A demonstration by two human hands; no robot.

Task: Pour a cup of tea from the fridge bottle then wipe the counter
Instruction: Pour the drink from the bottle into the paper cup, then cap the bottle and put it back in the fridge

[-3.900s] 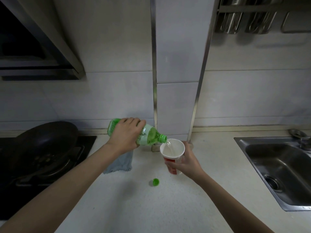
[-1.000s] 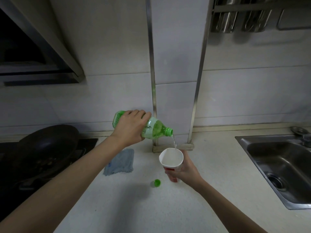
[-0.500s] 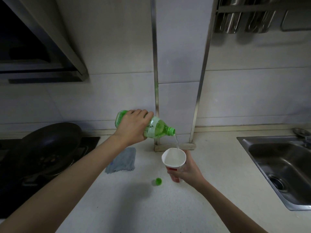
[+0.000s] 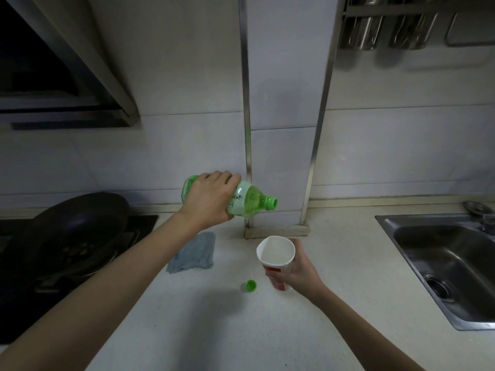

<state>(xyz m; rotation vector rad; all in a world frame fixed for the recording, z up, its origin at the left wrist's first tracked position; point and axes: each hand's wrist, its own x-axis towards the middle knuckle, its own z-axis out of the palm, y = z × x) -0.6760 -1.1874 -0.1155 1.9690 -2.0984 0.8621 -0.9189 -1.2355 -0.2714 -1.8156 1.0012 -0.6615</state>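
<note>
My left hand (image 4: 207,199) grips a green plastic tea bottle (image 4: 247,202), held almost level above the counter with its open neck pointing right. No stream leaves the neck. Below and to the right, my right hand (image 4: 297,271) holds a white paper cup (image 4: 276,254) with a red band, tilted toward me just above the counter. Whether liquid is in the cup is hard to tell. The bottle's green cap (image 4: 251,285) lies on the pale counter (image 4: 214,330) left of the cup. A blue-grey cloth (image 4: 194,254) lies crumpled under my left forearm.
A dark wok (image 4: 77,226) sits on the black stove at the left. A steel sink (image 4: 450,263) is sunk into the counter at the right. A tiled pillar with metal trim (image 4: 281,156) rises behind the cup. Metal utensils (image 4: 375,30) hang top right.
The thin stream from bottle to cup has stopped. The bottle's neck has lifted to nearly level, and the cup has dropped a little, away from the neck.
</note>
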